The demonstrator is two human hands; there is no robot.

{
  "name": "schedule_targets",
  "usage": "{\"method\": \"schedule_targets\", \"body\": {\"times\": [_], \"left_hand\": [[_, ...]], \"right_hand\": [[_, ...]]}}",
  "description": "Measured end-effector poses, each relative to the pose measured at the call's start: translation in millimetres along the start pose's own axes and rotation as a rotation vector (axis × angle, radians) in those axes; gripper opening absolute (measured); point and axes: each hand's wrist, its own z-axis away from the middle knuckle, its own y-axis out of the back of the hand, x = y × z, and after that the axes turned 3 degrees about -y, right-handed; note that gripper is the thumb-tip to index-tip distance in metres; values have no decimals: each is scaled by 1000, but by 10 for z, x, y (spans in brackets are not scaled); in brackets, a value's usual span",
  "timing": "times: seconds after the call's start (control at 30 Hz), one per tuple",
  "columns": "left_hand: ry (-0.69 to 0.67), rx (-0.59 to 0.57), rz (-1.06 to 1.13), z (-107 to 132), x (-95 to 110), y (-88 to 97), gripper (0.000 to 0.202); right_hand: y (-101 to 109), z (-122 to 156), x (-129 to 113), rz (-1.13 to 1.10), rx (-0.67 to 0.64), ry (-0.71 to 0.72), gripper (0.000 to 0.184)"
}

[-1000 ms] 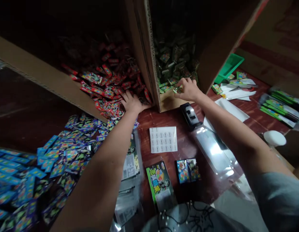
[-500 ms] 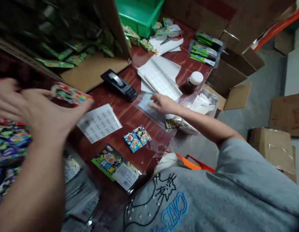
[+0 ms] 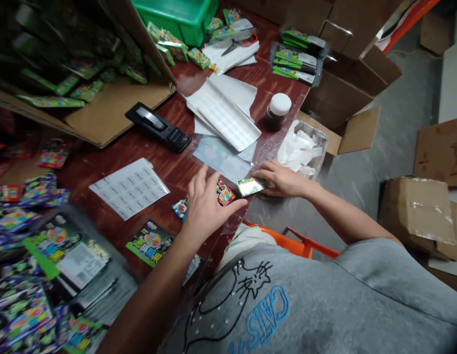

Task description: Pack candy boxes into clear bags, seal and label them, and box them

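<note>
My left hand [image 3: 206,204] rests near the table's front edge, fingers curled over a small red candy packet [image 3: 225,192]. A blue packet [image 3: 180,208] peeks out just left of that hand. My right hand [image 3: 283,178] pinches a shiny green packet [image 3: 250,186] right beside the red one. Both sit on the dark red table [image 3: 169,167], just below a clear plastic bag [image 3: 223,157].
A sticker sheet [image 3: 129,187], a black tape dispenser [image 3: 158,127] and white backing sheets [image 3: 224,115] lie mid-table. An open carton of green packets [image 3: 84,83] is at left, a green bin [image 3: 180,17] behind. Blue packets [image 3: 25,295] pile at lower left. A white-capped jar [image 3: 278,110] stands near the right edge.
My left hand carried the red packet from the left down to the table's front edge. My right hand moved toward me with the green packet, so the two packets now meet.
</note>
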Motion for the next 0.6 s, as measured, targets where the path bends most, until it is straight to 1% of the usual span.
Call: {"method": "schedule_targets", "body": {"times": [0.07, 0.1, 0.13, 0.17, 0.2, 0.23, 0.27, 0.3, 0.37, 0.4, 0.47, 0.53, 0.6], "left_hand": [[102, -103, 365, 46, 77, 32, 82], [167, -130, 534, 84, 100, 38, 77], [228, -122, 669, 130, 110, 43, 72], [277, -78, 759, 183, 108, 50, 69], [309, -8, 809, 240, 96, 62, 67], [326, 72, 831, 300, 78, 78, 65], [335, 145, 837, 362, 58, 99, 64], [341, 199, 835, 422, 36, 122, 63], [344, 278, 822, 532, -4, 165, 64], [348, 312, 813, 578, -22, 182, 64], [369, 370, 797, 648, -55, 203, 64], [403, 410, 795, 691, -86, 208, 62], [435, 421, 804, 713, -114, 206, 61]], "right_hand": [[81, -70, -102, -94, 69, 146, 43], [134, -117, -162, -149, 108, 193, 44], [179, -169, -228, -223, 147, 218, 47], [209, -224, -299, -328, 187, 220, 54], [217, -283, -373, -465, 219, 202, 63], [201, -346, -450, -623, 242, 164, 71], [164, -414, -528, -781, 255, 110, 72], [108, -485, -608, -921, 261, 48, 67], [-24, -629, -766, -1116, 275, -70, 48], [-86, -696, -838, -1174, 277, -112, 42], [-170, -812, -955, -1256, 263, -170, 36], [-191, -899, -1025, -1320, 234, -218, 34], [-166, -962, -1054, -1372, 182, -261, 34]]}}
